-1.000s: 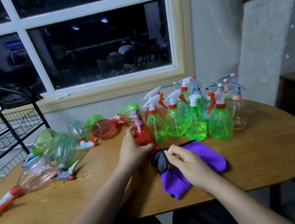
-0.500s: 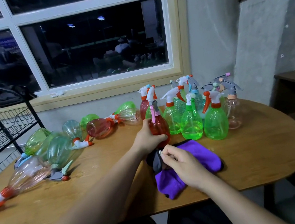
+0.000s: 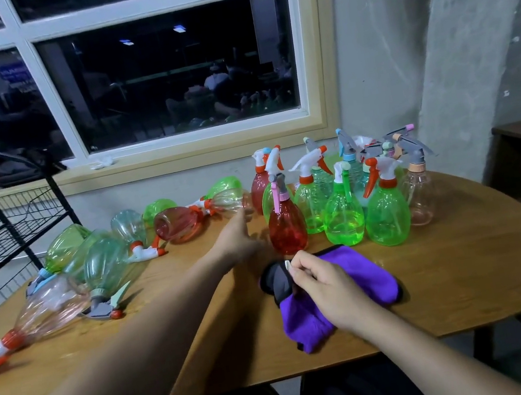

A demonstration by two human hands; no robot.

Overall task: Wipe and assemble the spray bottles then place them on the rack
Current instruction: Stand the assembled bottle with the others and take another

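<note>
**Stock at the worktop: hands, bottles, cloth**

Item 1. Left hand (image 3: pixel 237 239): I see its fingers (image 3: pixel 242 216) stretched out straight and holding nothing. The tips lie close to the base of a clear spray bottle (image 3: pixel 228 201) on its side; I cannot tell if they touch it.

Item 2. Red spray bottle (image 3: pixel 287 230), pink-and-grey trigger head fitted: it stands upright on the worktop (image 3: pixel 466 265), just to the right of the left fingers and just beyond the right ones. Neither hand grips it.

Item 3. Right hand (image 3: pixel 328 286): its fingers (image 3: pixel 299 265) are curled and pinch the dark edge of the purple cloth (image 3: pixel 366 274), where a small white tag shows. The rest of the cloth lies flat under and to the right of that hand.

Item 4. Green spray bottles (image 3: pixel 343 221), upright with heads on, clustered to the right of the red one, beyond the right fingers.

Item 5. Bottles on their side, left of the left fingers: a red bottle (image 3: pixel 177 224), several green ones, and a pale pink bottle (image 3: pixel 49 307) nearest the edge.

Item 6. Black wire rack (image 3: pixel 8 238), far left of both hands, beside the worktop.
</note>
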